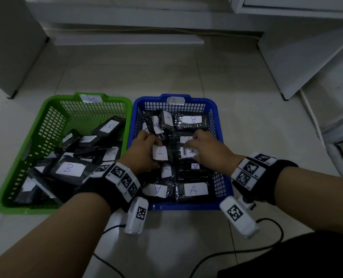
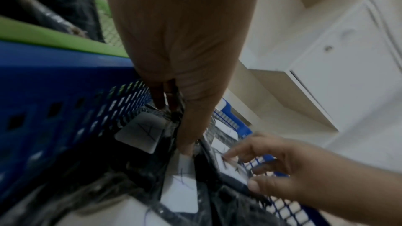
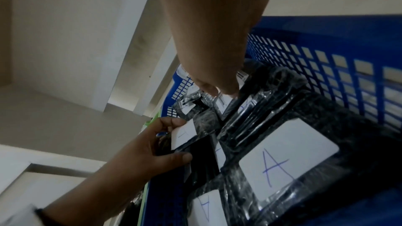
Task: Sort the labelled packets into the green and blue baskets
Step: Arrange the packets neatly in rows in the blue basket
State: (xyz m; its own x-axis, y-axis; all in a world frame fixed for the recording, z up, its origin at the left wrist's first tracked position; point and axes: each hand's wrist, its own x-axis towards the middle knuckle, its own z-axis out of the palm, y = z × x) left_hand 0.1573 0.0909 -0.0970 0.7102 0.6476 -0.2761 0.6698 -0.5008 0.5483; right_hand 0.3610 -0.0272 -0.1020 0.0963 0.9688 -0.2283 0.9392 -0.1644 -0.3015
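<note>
Baskets side by side on the tiled floor (image 1: 186, 73), rims touching: green basket (image 1: 36, 127) on the left, blue basket (image 1: 219, 137) on the right. Paper tag on the far rim of the green one (image 1: 91, 98) reads "B", faint; tag on the far rim of the blue one (image 1: 175, 100) reads "A". Contents are black packets in clear wrap, each with a white sticker hand-lettered in blue ink. Green basket: loose heap; "B" legible on the big near packet (image 1: 70, 169) and on one leaning at the back (image 1: 109, 126); other stickers there too blurred or turned away to read. Blue basket: packets laid in rough rows; "A" clear on the near-right packet (image 1: 195, 190), the near-left one (image 1: 156, 190) and the far-right one (image 1: 192, 119), the last seen upside down. Both hands are inside the blue basket at mid-depth. Left hand (image 1: 144, 151): grip closed round one packet (image 1: 160, 153), thumb on its white sticker and fingers curled behind it; only a single stroke of the letter shows, so unreadable. Right hand (image 1: 205, 146): grip loose, fingers spread and lightly bent, fingertips (image 2: 228, 155) resting on the stickers of the packets in the right-hand row (image 1: 188, 152), one of which reads "A"; nothing pinched. Each wrist carries a black band with square black-and-white marker tiles (image 1: 122, 177), and black cables (image 1: 246, 251) trail over the floor nearest the camera.
</note>
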